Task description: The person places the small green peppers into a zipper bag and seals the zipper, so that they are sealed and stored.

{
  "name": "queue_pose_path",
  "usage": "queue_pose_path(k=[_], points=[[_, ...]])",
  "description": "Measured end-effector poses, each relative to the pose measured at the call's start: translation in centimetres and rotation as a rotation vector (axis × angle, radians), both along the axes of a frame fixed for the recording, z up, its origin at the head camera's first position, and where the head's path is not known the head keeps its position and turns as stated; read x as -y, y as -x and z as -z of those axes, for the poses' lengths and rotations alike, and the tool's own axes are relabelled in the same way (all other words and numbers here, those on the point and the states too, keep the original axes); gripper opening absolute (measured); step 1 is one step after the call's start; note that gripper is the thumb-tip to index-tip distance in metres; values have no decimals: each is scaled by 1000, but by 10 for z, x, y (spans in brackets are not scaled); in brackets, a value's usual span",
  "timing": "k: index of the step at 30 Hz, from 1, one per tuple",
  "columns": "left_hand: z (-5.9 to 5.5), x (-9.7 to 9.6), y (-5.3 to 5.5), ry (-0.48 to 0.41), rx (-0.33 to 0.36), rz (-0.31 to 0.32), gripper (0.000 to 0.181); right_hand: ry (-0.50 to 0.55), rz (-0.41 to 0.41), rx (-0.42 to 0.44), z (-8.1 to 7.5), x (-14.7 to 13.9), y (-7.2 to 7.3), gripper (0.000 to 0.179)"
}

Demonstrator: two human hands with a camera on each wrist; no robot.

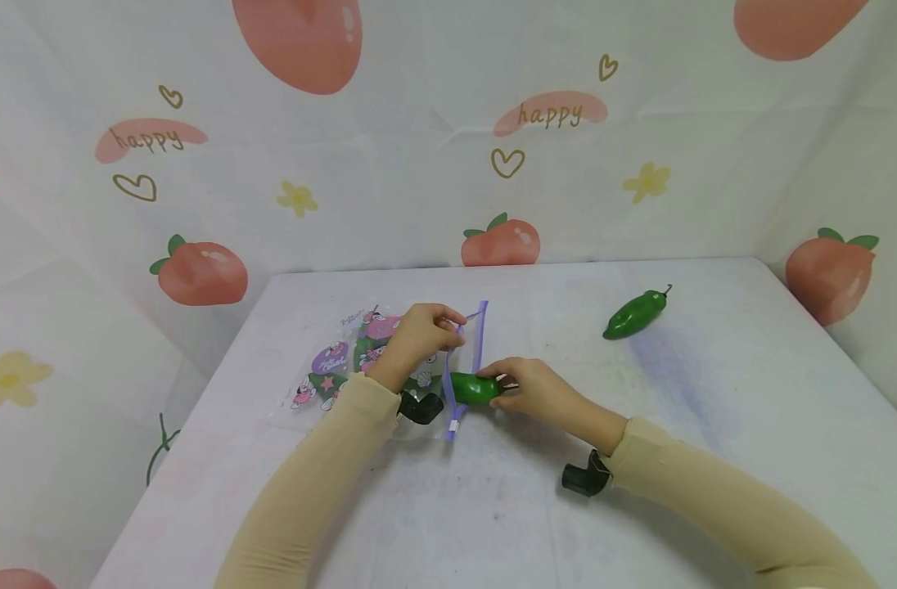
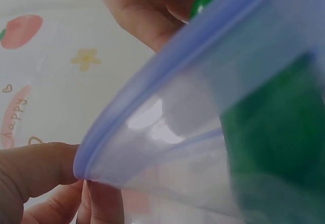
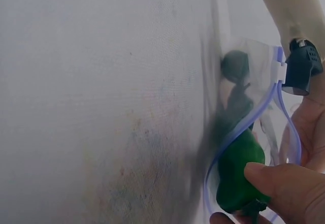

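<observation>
A clear zip bag (image 1: 331, 357) with cartoon prints and a purple zip edge lies on the table, its mouth to the right. Dark green peppers show through its film. My left hand (image 1: 422, 335) pinches the upper edge of the mouth between thumb and fingers, as the left wrist view shows. With my right hand (image 1: 540, 394) I grip a green pepper (image 1: 472, 388) by its stem end; its other end is inside the bag's mouth. In the right wrist view the thumb (image 3: 269, 176) presses on that pepper (image 3: 238, 170), framed by the purple zip.
Another green pepper (image 1: 636, 314) lies at the back right of the white table (image 1: 714, 483). A white slider (image 1: 453, 425) sits at the near end of the zip. Behind the table hangs a cloth (image 1: 412, 164) printed with peaches and flowers.
</observation>
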State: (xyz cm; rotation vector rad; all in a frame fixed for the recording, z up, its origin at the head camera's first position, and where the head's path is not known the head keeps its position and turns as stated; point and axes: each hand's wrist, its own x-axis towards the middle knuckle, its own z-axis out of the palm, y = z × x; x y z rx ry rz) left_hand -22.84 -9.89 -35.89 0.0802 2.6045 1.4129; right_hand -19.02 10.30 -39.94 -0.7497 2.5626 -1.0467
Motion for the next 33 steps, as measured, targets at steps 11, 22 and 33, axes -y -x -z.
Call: queue_pose_path(k=[11,22,33], points=[[0,0,1,13,-9,-9,27,43,34,17,4,5,3,43],[-1,0,-1,23,1,-16,26,46,29,-42,7,7,3,37],[-2,0,0,27,8,-21,28,49,44,-19,5,9,0,38]])
